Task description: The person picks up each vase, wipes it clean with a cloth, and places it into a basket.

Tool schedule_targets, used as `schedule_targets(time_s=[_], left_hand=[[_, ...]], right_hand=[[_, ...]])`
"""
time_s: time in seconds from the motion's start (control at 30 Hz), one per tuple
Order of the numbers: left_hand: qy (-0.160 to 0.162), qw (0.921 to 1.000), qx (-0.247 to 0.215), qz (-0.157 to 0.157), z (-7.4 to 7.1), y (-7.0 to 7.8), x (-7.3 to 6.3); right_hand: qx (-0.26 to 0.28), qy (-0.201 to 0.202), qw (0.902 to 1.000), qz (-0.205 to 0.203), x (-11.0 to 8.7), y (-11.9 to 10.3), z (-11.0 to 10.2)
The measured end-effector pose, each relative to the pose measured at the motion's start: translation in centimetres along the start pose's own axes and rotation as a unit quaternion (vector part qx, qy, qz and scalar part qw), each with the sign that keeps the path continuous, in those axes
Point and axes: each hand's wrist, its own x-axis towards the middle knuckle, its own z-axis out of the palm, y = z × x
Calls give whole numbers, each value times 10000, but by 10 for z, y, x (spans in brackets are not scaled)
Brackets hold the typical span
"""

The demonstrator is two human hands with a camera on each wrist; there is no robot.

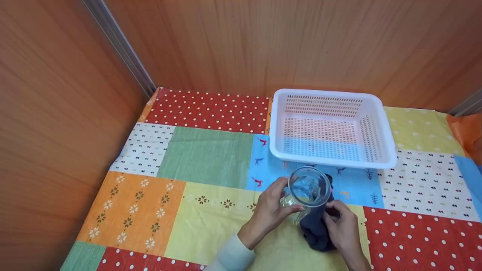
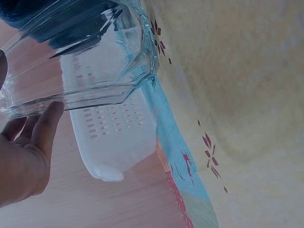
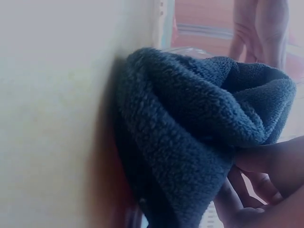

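A clear glass jar (image 1: 308, 188) with a wide round mouth is held in my left hand (image 1: 266, 209), thumb on the near side and fingers around its left. In the left wrist view the glass jar (image 2: 109, 90) has a faceted lower end close to the cloth. My right hand (image 1: 343, 226) pinches a dark blue-grey fuzzy cloth (image 1: 318, 229) against the jar's right side. The right wrist view shows the cloth (image 3: 190, 114) bunched in thick folds, with the thumb and fingers of the right hand (image 3: 266, 185) at its edge. The jar is mostly hidden there.
A white perforated plastic basket (image 1: 333, 162) stands just behind the jar. Under everything lies a patchwork-print tablecloth (image 1: 207, 154). Wood-grain panels (image 1: 256, 45) rise at the back and left. An orange piece of material (image 1: 465, 131) lies at the right edge.
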Motion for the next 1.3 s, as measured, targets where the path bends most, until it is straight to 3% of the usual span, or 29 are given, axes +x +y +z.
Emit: schedule_targets(time_s=[0.27,0.47,0.63,0.77,0.9,1.3], left_hand=[[23,10000,19,59,2,-2,-2],[-57,9999,-69,-103,2,-2,-5],[-79,9997,-148,-167,1,-2,-5],[-24,10000,-43,-56,2,-2,-4],[-10,10000,-25,30,2,-1,-3],[-63,10000,-41,22,0,1,0]], right_hand=[[-127,-220,9996,158,3,8,2],[-157,-225,9991,333,1,1,1],[301,202,9993,43,-5,-19,-3],[846,640,9935,-411,-10,-37,-9],[913,755,9915,-543,-11,-40,-10],[5,65,10000,28,0,-4,-2]])
